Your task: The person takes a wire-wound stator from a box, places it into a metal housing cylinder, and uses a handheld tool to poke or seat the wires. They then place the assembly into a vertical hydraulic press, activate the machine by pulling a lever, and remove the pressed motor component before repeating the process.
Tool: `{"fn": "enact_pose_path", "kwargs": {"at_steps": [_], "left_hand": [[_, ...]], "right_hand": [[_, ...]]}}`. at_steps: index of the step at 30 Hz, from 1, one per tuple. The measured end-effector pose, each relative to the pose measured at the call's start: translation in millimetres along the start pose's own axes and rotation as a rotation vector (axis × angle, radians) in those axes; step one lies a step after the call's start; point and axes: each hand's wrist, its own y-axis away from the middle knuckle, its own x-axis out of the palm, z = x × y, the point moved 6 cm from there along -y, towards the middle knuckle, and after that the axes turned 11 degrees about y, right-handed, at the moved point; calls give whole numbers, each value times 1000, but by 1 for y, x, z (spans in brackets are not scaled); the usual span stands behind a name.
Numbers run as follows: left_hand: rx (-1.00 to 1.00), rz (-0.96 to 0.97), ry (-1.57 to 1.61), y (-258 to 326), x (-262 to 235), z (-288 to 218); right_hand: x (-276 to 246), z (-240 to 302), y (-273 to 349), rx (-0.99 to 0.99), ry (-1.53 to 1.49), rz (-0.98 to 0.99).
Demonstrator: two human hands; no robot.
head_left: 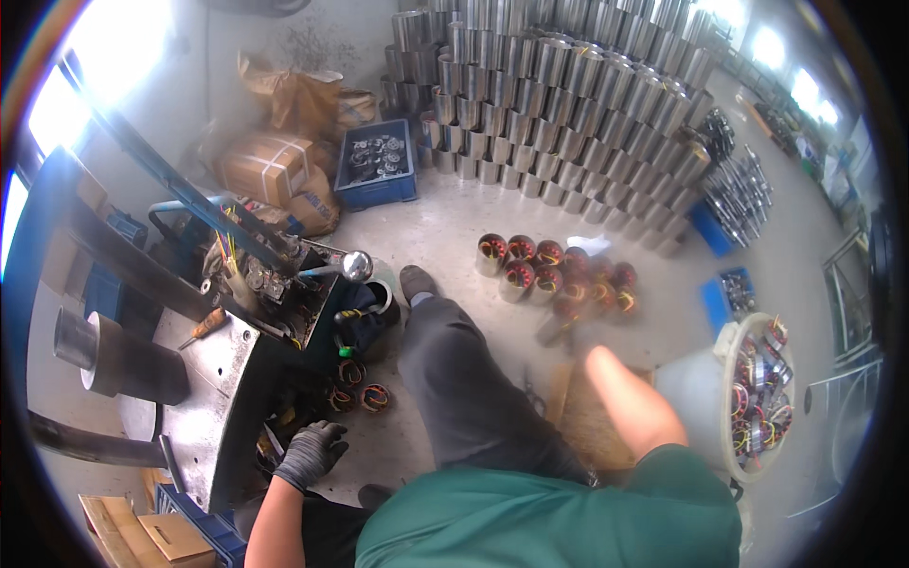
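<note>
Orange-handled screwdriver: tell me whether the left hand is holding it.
No, the screwdriver lies on the metal plate, apart from the gloved left hand.

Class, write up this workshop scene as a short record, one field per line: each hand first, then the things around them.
Left hand: grey-gloved, fingers loosely curled, nothing visible in it
Right hand: blurred, at the near edge of a group of wound cylinders; grip unclear
Machine plate: orange-handled screwdriver lying on it
Beside the machine: a few coil-wound rings
Bucket: pale, at the right, full of wound parts
Background: stacked bare metal cylinders
</note>
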Motion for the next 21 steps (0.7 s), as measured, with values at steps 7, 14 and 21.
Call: {"fn": "enact_pose_path", "kwargs": {"at_steps": [7, 14, 21], "left_hand": [[6, 45, -71, 4, 32, 62], [-328, -17, 145, 30, 26, 84], [-291, 169, 130, -17, 54, 85]], "right_hand": [[161, -26, -23, -154, 536, 5], [270, 0, -44, -158, 550, -327], [217, -9, -246, -390, 736, -520]]}}
